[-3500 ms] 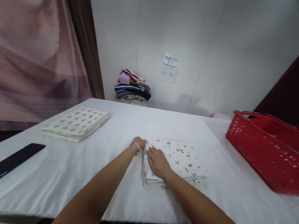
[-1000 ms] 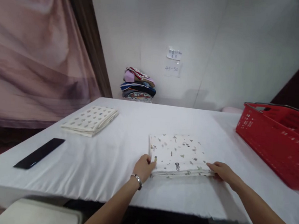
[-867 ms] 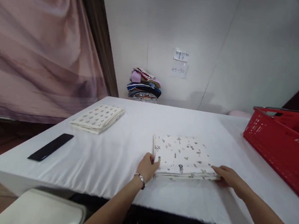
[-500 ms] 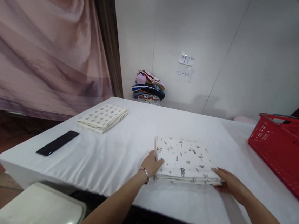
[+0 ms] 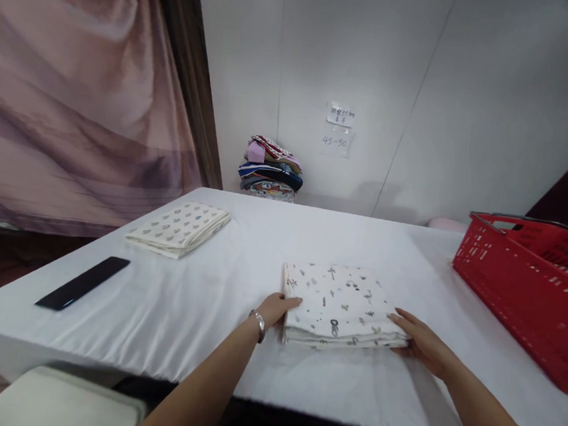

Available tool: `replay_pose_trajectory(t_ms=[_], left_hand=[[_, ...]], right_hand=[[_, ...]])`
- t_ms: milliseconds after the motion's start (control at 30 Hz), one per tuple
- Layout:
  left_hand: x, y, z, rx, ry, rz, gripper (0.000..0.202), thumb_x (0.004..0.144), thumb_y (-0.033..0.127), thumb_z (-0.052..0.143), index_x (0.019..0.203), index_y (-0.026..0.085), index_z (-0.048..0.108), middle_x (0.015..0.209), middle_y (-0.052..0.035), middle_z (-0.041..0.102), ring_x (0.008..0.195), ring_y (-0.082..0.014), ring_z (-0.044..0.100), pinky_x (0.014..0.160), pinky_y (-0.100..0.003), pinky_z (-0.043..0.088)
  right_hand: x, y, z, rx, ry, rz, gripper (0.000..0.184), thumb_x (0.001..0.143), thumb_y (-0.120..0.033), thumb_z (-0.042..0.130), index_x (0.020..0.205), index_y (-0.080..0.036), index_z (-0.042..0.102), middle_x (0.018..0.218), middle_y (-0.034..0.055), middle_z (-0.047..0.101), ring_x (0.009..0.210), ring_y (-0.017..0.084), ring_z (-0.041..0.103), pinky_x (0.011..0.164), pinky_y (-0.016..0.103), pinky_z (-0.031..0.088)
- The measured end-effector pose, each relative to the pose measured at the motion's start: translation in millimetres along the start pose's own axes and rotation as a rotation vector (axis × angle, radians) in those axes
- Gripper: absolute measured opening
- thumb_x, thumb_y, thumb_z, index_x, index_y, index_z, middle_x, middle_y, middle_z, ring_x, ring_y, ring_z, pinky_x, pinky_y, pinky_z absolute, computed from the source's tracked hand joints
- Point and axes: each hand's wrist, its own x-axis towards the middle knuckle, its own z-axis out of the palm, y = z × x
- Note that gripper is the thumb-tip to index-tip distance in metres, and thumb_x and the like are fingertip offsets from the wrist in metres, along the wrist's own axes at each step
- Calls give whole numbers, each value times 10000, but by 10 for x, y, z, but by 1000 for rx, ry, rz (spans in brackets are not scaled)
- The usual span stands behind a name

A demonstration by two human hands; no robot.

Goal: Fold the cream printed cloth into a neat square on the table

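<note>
A folded white cloth (image 5: 340, 302) with small grey and green prints lies on the white-covered table (image 5: 235, 302) in front of me. My left hand (image 5: 277, 308), a bracelet at its wrist, grips the cloth's left edge, thumb on top and fingers partly hidden. At the near right corner, my right hand (image 5: 415, 339) holds the layers, some fingers above and others underneath. A second folded cloth (image 5: 179, 228), cream with grey and blue prints, rests at the far left, apart from both hands.
A black flat strip (image 5: 84, 282) lies on the table's left side. The red plastic basket (image 5: 522, 296) stands at the right. Behind the table rises a pile of folded textiles (image 5: 272, 168), near paper signs (image 5: 338, 128) on the wall. A pale seat-like surface (image 5: 59, 402) is below the left edge.
My view has turned slightly right, so everything sits further left in the picture. Both hands remain at the cloth's sides, with the left thumb shifted slightly at its edge.
</note>
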Motion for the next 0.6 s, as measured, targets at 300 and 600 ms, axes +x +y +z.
replay_pose_trajectory(t_ms=[300,600], left_hand=[[-1,-8,47,-227,-78,26,458,570,449,723,862,122,595,843,-91,672,736,-183,619,588,-260,472],[269,99,-447,-187,24,14,393,522,384,749,778,132,588,743,-53,669,715,-197,630,584,-263,485]], right_hand=[[-21,16,15,80,-46,23,819,685,-437,681,1355,-289,233,970,55,625,791,187,624,619,322,581],[-63,73,463,150,-72,-7,893,669,-349,715,1377,-339,171,1095,50,605,737,175,634,663,354,564]])
